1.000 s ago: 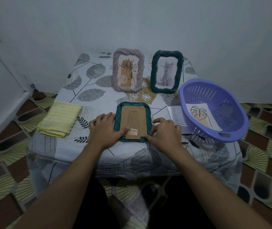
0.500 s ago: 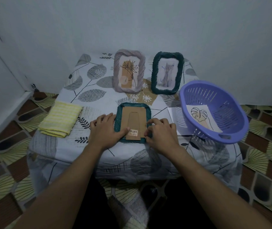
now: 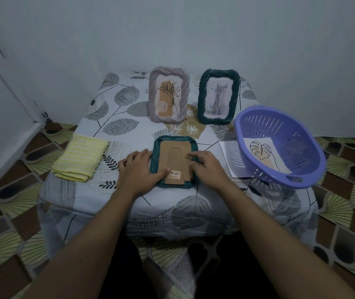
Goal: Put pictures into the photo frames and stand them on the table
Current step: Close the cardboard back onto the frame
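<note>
The dark green frame (image 3: 157,147) is lying face down at the near middle of the table (image 3: 116,126), its brown cardboard backing (image 3: 175,151) facing up with the stand flap flat and a barcode sticker (image 3: 175,174) near the bottom edge. The left hand (image 3: 138,169) is resting on the frame's left rim, fingers loosely stretched and thumb pressing on the backing beside the sticker. The right hand (image 3: 210,169) is lying over the right rim, fingers loosely extended, the index fingertip touching the backing (neither hand is curling round anything).

Behind, two filled frames are standing upright side by side: a mauve frame (image 3: 169,72) showing a plant drawing and a second green frame (image 3: 202,96) showing a cat. To the right, a purple slotted basket (image 3: 301,145) is sitting tilted, holding a leaf picture (image 3: 265,154), with a white sheet (image 3: 228,154) poking out beneath it. A folded yellow cloth (image 3: 80,159) is lying at the table's left edge.
</note>
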Demonstrator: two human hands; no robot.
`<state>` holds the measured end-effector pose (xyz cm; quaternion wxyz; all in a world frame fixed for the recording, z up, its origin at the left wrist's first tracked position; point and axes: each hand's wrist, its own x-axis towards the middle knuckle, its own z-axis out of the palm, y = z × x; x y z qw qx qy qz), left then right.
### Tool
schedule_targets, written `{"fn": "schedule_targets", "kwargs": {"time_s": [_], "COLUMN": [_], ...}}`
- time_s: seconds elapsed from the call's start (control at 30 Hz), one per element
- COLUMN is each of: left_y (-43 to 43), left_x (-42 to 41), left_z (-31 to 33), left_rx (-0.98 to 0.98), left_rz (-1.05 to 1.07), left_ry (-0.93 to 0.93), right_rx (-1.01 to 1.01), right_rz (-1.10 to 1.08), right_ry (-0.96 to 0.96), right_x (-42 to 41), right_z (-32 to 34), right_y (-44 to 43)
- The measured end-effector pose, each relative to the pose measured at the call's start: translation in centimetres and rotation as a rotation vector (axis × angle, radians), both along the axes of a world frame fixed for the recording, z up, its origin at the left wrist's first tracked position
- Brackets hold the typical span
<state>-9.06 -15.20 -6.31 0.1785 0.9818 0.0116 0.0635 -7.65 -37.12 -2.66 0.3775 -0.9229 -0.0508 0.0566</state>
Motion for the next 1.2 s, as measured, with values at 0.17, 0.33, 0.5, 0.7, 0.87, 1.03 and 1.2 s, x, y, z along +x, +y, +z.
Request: {"fn": "schedule_targets", "kwargs": {"time_s": [0.17, 0.33, 0.5, 0.7, 0.87, 1.03, 1.2], "left_y": [0.0, 0.3, 0.8, 0.8, -0.4, -3.5, -7.6], "left_x": [0.0, -0.1, -0.1, -0.2, 0.0, 0.3, -0.2], "left_z": [-0.1, 0.5, 1.1, 3.9, 6.8, 8.8, 8.7], "left_rx": [-0.061, -0.263, -0.425, -0.666, -0.706, -0.627, -0.583], "left_rz": [0.015, 0.048, 0.043, 0.139, 0.132, 0.011, -0.166], "left_ry": [-0.005, -0.028, 0.007, -0.101, -0.25, -0.279, -0.181], "right_rx": [-0.158, -0.209, -0.204, -0.122, 0.157, 0.409, 0.966], "right_rz": [-0.019, -0.008, 0.013, 0.047, 0.076, -0.092, -0.28], "right_ry": [-0.036, -0.085, -0.073, -0.054, -0.054, 0.073, 0.448], "right_x": [-0.4, -0.8, -0.8, -0.8, -0.5, -0.3, 0.1], "right_z": [-1.0, -1.1, -1.0, -0.4, 0.9, 2.1, 3.7], "right_y": [1.5, 2.0, 2.4, 3.6, 4.7, 3.8, 1.3]}}
